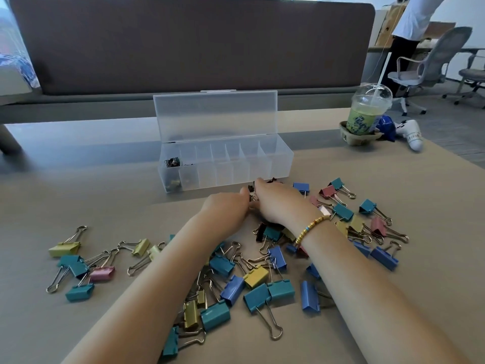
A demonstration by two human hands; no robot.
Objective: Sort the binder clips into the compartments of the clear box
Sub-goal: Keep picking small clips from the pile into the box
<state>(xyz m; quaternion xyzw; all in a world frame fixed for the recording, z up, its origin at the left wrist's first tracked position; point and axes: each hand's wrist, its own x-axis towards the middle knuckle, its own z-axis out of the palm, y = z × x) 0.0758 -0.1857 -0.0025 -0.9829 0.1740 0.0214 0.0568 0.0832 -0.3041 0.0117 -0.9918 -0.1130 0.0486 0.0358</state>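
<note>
We are reaching both hands forward over the bench, and they are meeting just short of the box. Our left hand is lying knuckles up with its fingers curled toward the right hand, which is bending down over a few small black clips; the fingers of both are closing around those clips, though we cannot tell exactly how many each is pinching. A beaded bracelet is sitting on our right wrist. The box is standing just beyond the fingertips, its lid tilted up and back, and its leftmost compartment, ahead and to the left of the left hand, is holding some dark clips; the other compartments are looking bare. Coloured clips in teal, blue, yellow and pink are lying scattered under and between our forearms, more are spreading to the right of the right hand, and a smaller group is lying well to the left of the left arm. Far off beyond the right hand, a cup with a straw is standing in a cardboard holder.
</note>
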